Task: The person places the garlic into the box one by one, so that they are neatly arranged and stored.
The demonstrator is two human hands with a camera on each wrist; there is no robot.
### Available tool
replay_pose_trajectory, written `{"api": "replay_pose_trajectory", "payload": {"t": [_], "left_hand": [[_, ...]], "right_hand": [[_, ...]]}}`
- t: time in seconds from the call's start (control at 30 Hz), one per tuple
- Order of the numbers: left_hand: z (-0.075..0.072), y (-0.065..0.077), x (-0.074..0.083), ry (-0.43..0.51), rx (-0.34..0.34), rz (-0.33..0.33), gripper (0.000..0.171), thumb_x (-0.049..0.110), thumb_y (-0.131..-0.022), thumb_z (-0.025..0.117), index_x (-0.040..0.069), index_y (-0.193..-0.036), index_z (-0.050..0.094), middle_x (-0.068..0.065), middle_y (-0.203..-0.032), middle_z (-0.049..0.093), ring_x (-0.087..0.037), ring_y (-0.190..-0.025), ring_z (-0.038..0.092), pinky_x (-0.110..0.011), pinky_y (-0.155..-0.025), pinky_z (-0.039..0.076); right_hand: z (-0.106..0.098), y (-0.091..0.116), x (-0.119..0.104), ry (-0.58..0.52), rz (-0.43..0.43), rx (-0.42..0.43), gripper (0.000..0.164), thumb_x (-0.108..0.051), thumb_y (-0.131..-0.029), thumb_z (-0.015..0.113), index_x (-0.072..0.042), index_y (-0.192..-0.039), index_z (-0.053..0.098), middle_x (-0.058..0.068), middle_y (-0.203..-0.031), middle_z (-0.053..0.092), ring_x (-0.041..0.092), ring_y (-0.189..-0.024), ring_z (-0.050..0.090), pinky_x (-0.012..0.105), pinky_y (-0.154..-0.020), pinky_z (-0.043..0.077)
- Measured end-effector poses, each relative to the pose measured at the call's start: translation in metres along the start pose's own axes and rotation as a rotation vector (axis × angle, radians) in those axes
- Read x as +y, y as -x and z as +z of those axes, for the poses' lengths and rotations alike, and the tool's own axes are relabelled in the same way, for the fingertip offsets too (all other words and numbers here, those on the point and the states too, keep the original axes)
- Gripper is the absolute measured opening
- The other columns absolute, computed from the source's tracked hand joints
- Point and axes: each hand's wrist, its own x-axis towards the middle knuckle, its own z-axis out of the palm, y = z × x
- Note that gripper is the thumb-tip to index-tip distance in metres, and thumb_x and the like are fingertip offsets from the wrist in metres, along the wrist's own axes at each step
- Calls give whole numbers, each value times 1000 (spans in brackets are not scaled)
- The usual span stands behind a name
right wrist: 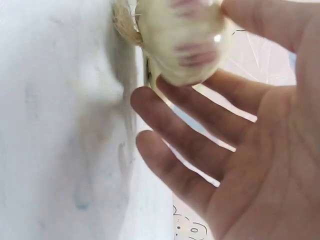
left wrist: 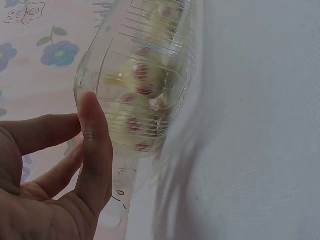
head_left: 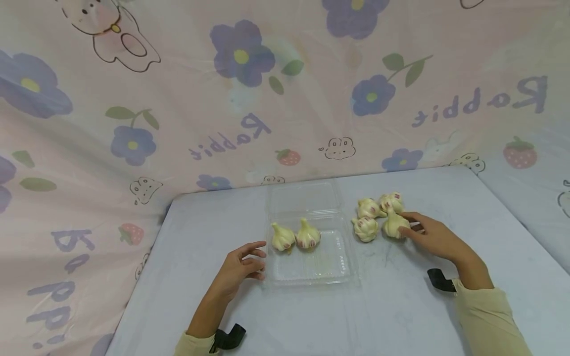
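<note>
My right hand (head_left: 438,240) pinches a pale garlic bulb (head_left: 394,227) between thumb and fingers. The right wrist view shows that purple-streaked bulb (right wrist: 185,42) at the fingertips, the lower fingers spread away from it. My left hand (head_left: 238,269) is at the left edge of a clear plastic container (head_left: 311,279), its loosely bent fingertips against that edge. Inside the container, two garlic bulbs (head_left: 296,239) stand side by side, stems up. The left wrist view shows the left fingertips (left wrist: 92,107) touching the container wall (left wrist: 87,75), with bulbs visible through the plastic.
Three more garlic bulbs (head_left: 366,229) cluster right of the container, beside the held one. The container's lid (head_left: 304,198) lies folded back behind it. All stand on a white-covered table (head_left: 213,217), with a printed curtain (head_left: 307,109) behind and at the left.
</note>
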Motion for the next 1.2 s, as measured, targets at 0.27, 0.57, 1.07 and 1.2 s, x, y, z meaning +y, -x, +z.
{"api": "replay_pose_trajectory", "payload": {"t": [0.27,0.57,1.07,1.2], "left_hand": [[0,3,-1,4,-2,-3,57,-1,-90,66,-2,-144,47,-16,-115,55,-18,-80,64,-27,-69,61],[1,4,-1,2,-4,0,57,-2,-90,65,-2,-144,47,-16,-115,55,-18,-79,64,-27,-68,61],[-1,1,-2,-7,-7,14,57,1,-90,66,-2,-144,48,-15,-115,55,-16,-77,63,-28,-69,61],[-1,1,-4,-10,1,6,56,0,-90,66,-1,-143,49,-14,-115,56,-17,-78,63,-28,-69,61]], "right_hand": [[8,-2,-2,-6,-65,47,75,-39,-93,69,-2,-150,39,28,-146,42,43,-117,55,54,-85,53],[15,-9,-7,91,-85,114,84,-38,-85,78,5,-147,41,30,-131,50,34,-103,54,44,-77,46],[6,-4,-10,-2,-75,77,70,-30,-86,79,2,-138,44,29,-142,48,51,-124,53,63,-100,46],[7,-1,-8,-2,-69,75,70,-34,-86,78,0,-137,45,28,-141,49,51,-124,53,63,-99,47]]}}
